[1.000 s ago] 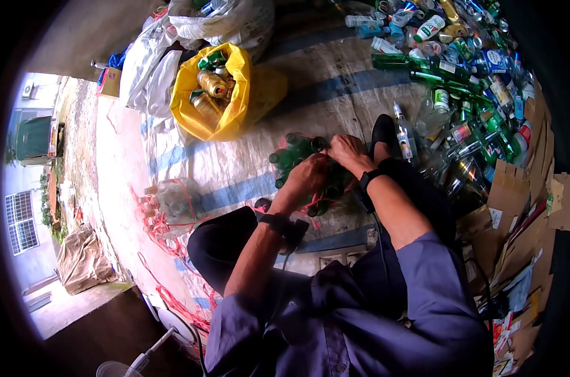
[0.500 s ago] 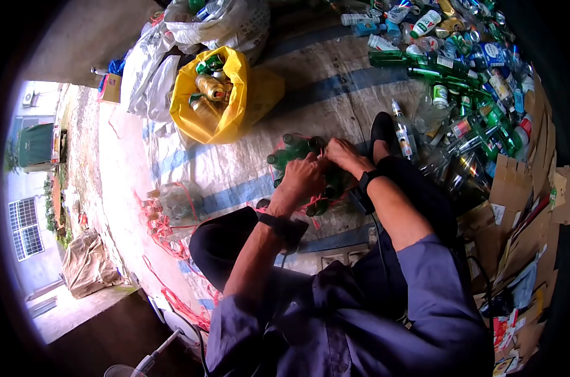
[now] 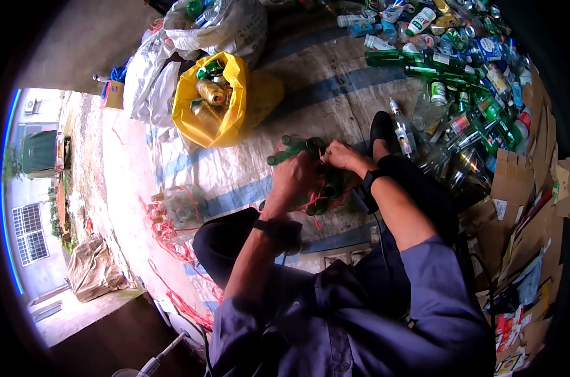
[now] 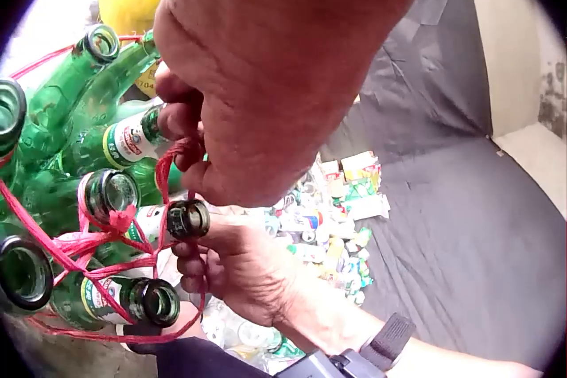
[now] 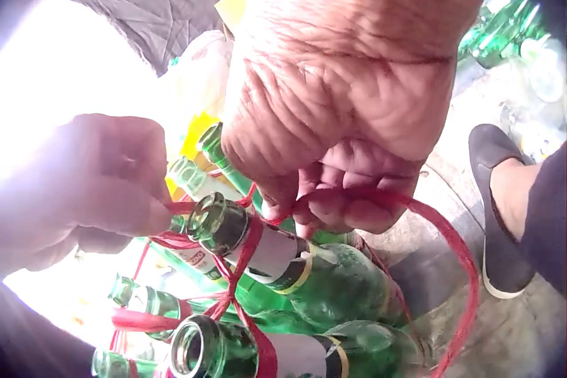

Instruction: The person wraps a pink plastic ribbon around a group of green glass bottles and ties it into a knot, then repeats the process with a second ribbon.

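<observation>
Several green glass bottles [image 3: 287, 152] stand in a bundle on the ground sheet, necks up. Red plastic twine [image 4: 78, 243] criss-crosses round their necks, as the left wrist view shows. My left hand [image 3: 292, 179] bends over the bundle and pinches a strand of the twine close by a bottle neck [image 4: 189, 218]. Facing it, my right hand [image 5: 345, 121] grips another length of twine between thumb and curled fingers. From there a loose tail [image 5: 469, 280] loops down on the right in the right wrist view. My left hand hides part of the bundle in the head view.
A yellow bag [image 3: 234, 125] of cans stands ahead, beside white sacks [image 3: 148, 88]. Clear bottles tied with red twine [image 3: 183, 204] lie at the left. Loose bottles and cans [image 3: 448, 69] heap up at the right, near flattened cardboard [image 3: 514, 188]. A shoe [image 3: 380, 127] is beside the right hand.
My left hand has drawn slightly left, away from the right hand, over the bottles. The right hand stays almost in place. The head view has shifted a little.
</observation>
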Motion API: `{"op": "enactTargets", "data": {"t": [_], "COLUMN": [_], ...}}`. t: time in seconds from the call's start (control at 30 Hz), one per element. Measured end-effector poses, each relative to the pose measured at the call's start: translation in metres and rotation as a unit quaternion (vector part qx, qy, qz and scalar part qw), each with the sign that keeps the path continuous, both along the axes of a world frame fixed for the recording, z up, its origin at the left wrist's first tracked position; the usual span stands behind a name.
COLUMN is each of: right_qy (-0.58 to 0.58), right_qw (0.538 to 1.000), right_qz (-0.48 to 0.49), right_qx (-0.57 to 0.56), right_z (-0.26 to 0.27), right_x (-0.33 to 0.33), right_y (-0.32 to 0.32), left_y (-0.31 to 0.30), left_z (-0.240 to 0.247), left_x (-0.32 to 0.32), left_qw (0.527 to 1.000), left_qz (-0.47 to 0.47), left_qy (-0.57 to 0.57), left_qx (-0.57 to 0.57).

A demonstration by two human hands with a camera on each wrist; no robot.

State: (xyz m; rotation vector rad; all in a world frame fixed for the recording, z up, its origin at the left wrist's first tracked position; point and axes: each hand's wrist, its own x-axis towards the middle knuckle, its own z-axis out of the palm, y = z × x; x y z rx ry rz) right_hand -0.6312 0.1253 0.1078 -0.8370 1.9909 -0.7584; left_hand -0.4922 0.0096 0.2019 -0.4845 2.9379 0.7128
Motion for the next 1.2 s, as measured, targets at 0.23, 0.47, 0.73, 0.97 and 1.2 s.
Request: {"op": "enactTargets", "data": {"t": [0.23, 0.47, 0.73, 0.97, 1.2], "right_qy": [0.002, 0.006, -0.016, 0.056, -0.029], "right_qw": [0.999, 0.999, 0.996, 0.991, 0.971], "right_qz": [-0.040, -0.046, -0.086, -0.106, -0.154], "right_qx": [-0.021, -0.016, -0.019, -0.053, -0.181], "right_z": [-0.016, -0.012, -0.008, -0.010, -0.025], "right_x": [0.010, 0.012, 0.013, 0.003, -0.005], "right_y": [-0.005, -0.003, -0.002, 0.000, 0.006], "left_y": [-0.005, -0.012, -0.028, -0.019, -0.026], "left_z": [0.019, 0.014, -0.027, -0.001, -0.025], "left_x": [0.012, 0.015, 0.014, 0.008, 0.021], "left_qw": [0.987, 0.986, 0.980, 0.984, 0.989], "left_qz": [0.149, 0.144, 0.165, 0.126, 0.078], "left_qy": [-0.063, 0.073, 0.110, 0.112, 0.121], "left_qx": [-0.015, 0.037, 0.007, 0.055, 0.041]}}
